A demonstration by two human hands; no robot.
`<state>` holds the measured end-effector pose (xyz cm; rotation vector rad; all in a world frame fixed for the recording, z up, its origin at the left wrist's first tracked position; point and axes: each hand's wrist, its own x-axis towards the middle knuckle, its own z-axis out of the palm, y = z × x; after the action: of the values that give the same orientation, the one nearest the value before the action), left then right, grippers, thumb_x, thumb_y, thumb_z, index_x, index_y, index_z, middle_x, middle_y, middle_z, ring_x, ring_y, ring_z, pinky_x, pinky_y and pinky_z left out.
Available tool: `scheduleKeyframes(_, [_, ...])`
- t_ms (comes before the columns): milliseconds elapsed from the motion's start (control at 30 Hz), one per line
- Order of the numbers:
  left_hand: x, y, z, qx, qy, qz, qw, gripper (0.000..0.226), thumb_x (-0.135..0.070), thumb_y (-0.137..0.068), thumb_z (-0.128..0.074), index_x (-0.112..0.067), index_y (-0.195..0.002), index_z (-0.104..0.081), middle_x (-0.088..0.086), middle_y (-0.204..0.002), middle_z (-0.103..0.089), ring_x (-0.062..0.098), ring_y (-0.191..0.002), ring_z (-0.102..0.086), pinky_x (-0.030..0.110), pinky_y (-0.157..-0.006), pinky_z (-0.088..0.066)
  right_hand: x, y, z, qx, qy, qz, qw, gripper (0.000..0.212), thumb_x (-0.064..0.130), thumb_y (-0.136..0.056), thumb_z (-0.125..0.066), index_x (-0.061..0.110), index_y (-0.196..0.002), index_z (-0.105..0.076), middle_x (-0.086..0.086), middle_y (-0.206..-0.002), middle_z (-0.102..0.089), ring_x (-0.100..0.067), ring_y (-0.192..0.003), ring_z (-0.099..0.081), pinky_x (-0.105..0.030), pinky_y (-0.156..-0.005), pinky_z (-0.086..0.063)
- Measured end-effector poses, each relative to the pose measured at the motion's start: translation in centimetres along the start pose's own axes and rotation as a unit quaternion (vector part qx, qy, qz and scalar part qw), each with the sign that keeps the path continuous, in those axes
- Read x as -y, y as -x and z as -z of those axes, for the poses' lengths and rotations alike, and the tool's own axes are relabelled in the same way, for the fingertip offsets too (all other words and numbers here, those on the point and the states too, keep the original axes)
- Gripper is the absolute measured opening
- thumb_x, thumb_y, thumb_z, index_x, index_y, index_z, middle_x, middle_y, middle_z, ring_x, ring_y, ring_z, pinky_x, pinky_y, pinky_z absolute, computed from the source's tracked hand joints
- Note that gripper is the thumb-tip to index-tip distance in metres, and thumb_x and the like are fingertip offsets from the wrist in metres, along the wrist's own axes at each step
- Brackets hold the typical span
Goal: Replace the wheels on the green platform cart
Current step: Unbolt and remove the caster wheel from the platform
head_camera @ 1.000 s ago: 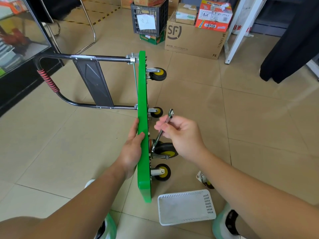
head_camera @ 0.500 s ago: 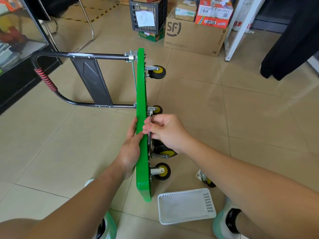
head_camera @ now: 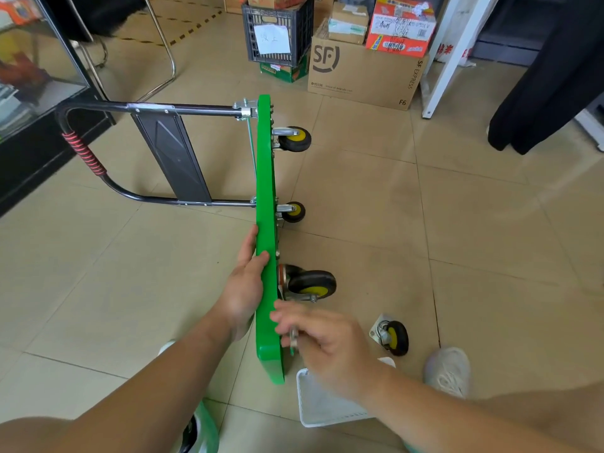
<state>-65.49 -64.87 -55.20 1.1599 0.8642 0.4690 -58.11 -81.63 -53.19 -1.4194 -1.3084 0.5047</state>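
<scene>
nearest, a white perforated plastic basket [head_camera: 327,408] lies on the beige tiled floor [head_camera: 490,256], partly under the right forearm. just above it the right hand [head_camera: 330,348], blurred, curls its fingers round a slim silver metal tool [head_camera: 293,339] close against the underside of the green platform cart [head_camera: 266,197], near the cart's nearest corner. to the right, a loose black caster with a yellow hub and a steel plate [head_camera: 392,336] lies on the floor, apart from the cart. the left hand [head_camera: 245,289] grips the cart's upper edge, thumb over the rim. the cart stands on its long edge on the floor, underside facing right. three black-and-yellow mounted wheels [head_camera: 312,284] stick out from that side. its black tubular handle with red wrapping [head_camera: 83,155] juts left from the far end. beyond stand a brown sf cardboard box [head_camera: 362,73] and a black plastic crate [head_camera: 277,31].
</scene>
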Motion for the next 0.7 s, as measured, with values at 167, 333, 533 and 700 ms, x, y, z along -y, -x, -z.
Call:
scheduleKeyframes(167, [0.0, 0.2, 0.0, 0.000, -0.007, 0.001, 1.000, 0.051, -0.030, -0.107, -0.039, -0.066, -0.144, -0.034, -0.015, -0.138, -0.061, 0.026, -0.119, -0.065, 0.054, -0.108, -0.048, -1.3, 2.3, -0.5, -0.043, 0.044, 0.110, 0.992, 0.022, -0.006, -0.093, -0.050, 0.003, -0.101, -0.069, -0.010, -0.118, -0.072, -0.019, -0.126, -0.063, -0.038, -0.100, -0.055])
scheduleKeyframes(333, [-0.1, 0.2, 0.0, -0.008, -0.008, 0.001, 1.000, 0.051, -0.033, -0.105, -0.040, -0.069, -0.141, -0.036, -0.006, -0.131, -0.067, 0.043, -0.119, -0.061, 0.061, -0.106, -0.048, 0.0, 0.5, 0.6, -0.134, 0.033, 0.053, 0.989, 0.033, -0.002, -0.089, -0.058, 0.015, -0.113, -0.072, 0.003, -0.111, -0.076, -0.003, -0.097, -0.073, -0.026, -0.080, -0.061])
scheduleKeyframes(533, [-0.5, 0.4, 0.0, -0.004, -0.016, 0.011, 1.000, 0.056, -0.043, -0.091, -0.044, -0.074, -0.137, -0.035, -0.009, -0.135, -0.065, 0.043, -0.120, -0.060, 0.065, -0.106, -0.046, 1.4, -6.5, 2.7, -0.131, -0.089, -0.114, 0.981, 0.030, 0.002, -0.093, -0.069, 0.032, -0.094, -0.076, 0.008, -0.099, -0.079, -0.009, -0.099, -0.074, -0.028, -0.092, -0.058])
scheduleKeyframes(700, [-0.2, 0.2, 0.1, -0.002, -0.024, 0.013, 1.000, 0.051, -0.046, -0.092, -0.044, -0.080, -0.130, -0.037, 0.000, -0.137, -0.065, 0.031, -0.110, -0.065, 0.062, -0.103, -0.049, 0.2, -10.1, 2.9, -0.062, -0.111, -0.194, 0.973, 0.020, 0.010, -0.095, -0.069, 0.029, -0.093, -0.074, -0.004, -0.095, -0.079, -0.017, -0.096, -0.075, -0.037, -0.088, -0.062])
